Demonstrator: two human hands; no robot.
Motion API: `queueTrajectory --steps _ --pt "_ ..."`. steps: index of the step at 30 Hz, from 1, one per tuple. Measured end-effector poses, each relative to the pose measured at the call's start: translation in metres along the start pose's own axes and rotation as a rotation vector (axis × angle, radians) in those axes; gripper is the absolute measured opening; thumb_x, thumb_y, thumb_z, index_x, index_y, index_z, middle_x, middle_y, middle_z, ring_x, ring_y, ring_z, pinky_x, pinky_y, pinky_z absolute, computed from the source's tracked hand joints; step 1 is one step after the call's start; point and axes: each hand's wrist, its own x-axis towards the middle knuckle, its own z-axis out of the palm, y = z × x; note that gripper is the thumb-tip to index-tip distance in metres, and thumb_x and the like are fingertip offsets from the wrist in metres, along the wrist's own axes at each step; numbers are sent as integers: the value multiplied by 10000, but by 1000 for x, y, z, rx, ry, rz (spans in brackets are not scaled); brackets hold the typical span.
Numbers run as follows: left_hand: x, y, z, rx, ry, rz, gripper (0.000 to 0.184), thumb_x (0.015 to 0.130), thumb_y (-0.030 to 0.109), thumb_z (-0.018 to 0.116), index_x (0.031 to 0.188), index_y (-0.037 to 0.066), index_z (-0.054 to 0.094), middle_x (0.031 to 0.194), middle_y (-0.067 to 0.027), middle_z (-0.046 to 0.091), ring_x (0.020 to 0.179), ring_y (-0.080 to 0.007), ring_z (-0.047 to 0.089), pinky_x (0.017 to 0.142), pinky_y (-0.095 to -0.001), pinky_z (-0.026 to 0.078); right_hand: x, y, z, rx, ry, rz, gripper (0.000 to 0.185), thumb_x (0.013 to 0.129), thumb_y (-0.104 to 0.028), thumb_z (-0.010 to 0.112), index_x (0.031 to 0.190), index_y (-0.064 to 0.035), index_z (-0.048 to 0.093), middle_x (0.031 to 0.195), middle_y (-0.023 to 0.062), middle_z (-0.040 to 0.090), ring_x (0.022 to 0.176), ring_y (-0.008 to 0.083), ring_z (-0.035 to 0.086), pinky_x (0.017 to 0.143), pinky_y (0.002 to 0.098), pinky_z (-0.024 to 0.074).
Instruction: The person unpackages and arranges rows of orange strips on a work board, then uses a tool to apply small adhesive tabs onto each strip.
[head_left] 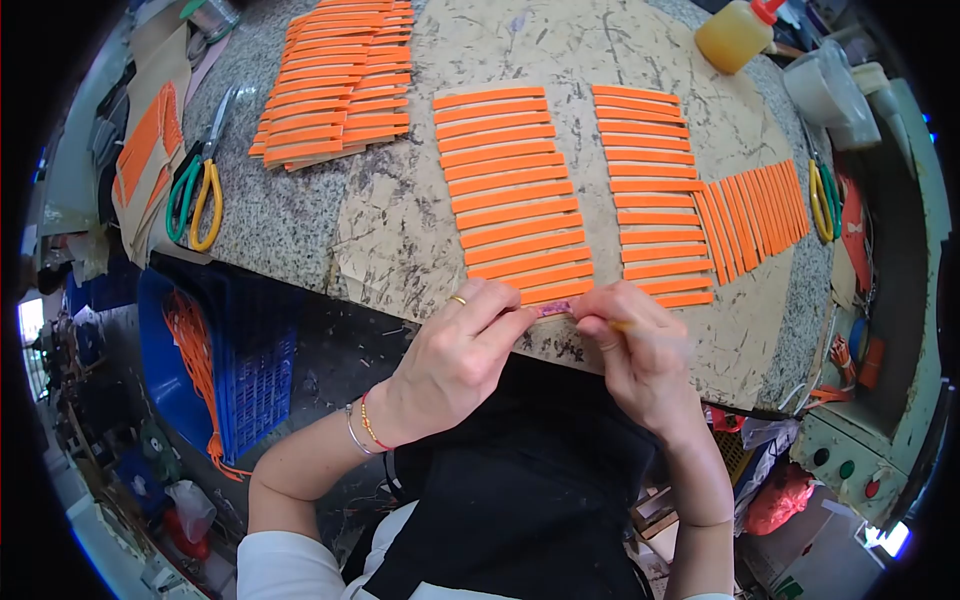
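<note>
Near the table's front edge, my left hand (465, 345) has its fingers pinched at the left end of a small pinkish-purple piece (554, 309). My right hand (640, 345) is closed at the piece's other end, with something thin and yellowish (622, 326) partly showing between its fingers. Just beyond my hands lies a column of orange strips (515, 190) on brown paper. To its right is a second column of orange strips (655, 200), and slanted orange strips (755, 220) adjoin that one.
Stacked orange strips (335, 85) lie at the upper left, beside green-and-yellow scissors (200, 190). More scissors (825, 200) lie at the right edge. A glue bottle (735, 38) and plastic cup (830, 95) stand at the upper right. A blue basket (255, 370) is below left.
</note>
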Motion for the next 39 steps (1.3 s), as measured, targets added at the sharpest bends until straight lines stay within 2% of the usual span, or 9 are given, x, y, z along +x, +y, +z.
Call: queueTrajectory --steps 6,9,13,16,19,24,27,37,39 --pt "1 1 -3 -6 -48 23 248 748 -82 661 996 -69 655 915 -124 548 856 -285 572 754 -371 496 3 -3 12 -11 -23 -70 137 827 33 705 940 4 632 821 132 620 751 295 626 651 359 499" --pt "0 2 -4 -30 -46 1 271 739 -88 665 1008 -54 661 908 -116 550 858 -285 578 755 -370 499 3 -7 6 130 -24 101 111 849 34 687 942 2 635 836 137 630 754 278 635 661 342 501" --pt "8 3 -12 -168 84 -125 215 751 -94 730 941 5 725 882 -96 605 787 -246 613 676 -325 506 -6 -2 -23 233 272 191 74 953 -58 612 955 4 653 877 112 670 761 209 647 682 303 503" --pt "13 -3 -5 -98 57 -64 199 758 -88 736 935 2 725 861 -83 597 741 -222 606 631 -319 493 -3 -1 -34 241 340 199 119 974 -96 594 967 1 663 876 100 674 766 195 643 691 293 503" --pt "14 -4 -4 -87 29 -65 198 756 -83 740 934 1 724 849 -76 591 728 -218 597 623 -320 485 -6 7 -32 56 254 173 112 971 -88 596 961 3 661 859 93 663 745 190 630 676 293 495" --pt "15 -4 -7 -78 -4 -85 197 755 -80 739 934 1 723 852 -76 590 748 -218 587 636 -325 485 7 3 -13 80 72 124 48 907 -8 651 947 13 633 796 115 600 701 253 593 628 330 478" --pt "13 -6 -9 -72 -64 -60 201 761 -52 711 958 -18 691 897 -95 562 835 -263 579 720 -364 488 13 5 -4 40 -28 56 78 885 -14 675 940 12 625 800 115 603 702 267 595 627 345 482" --pt "12 -9 -8 -79 -61 -28 252 749 -61 703 997 -26 682 903 -93 550 829 -265 568 728 -368 487 19 1 11 20 -45 -39 119 833 5 705 921 7 624 804 126 611 747 295 612 652 373 499" --pt "13 -9 -8 -104 -54 -39 243 746 -67 710 984 -24 687 897 -95 553 816 -264 572 711 -366 491 17 1 4 57 -23 52 58 891 -20 667 923 9 629 819 123 636 720 253 625 641 349 502"
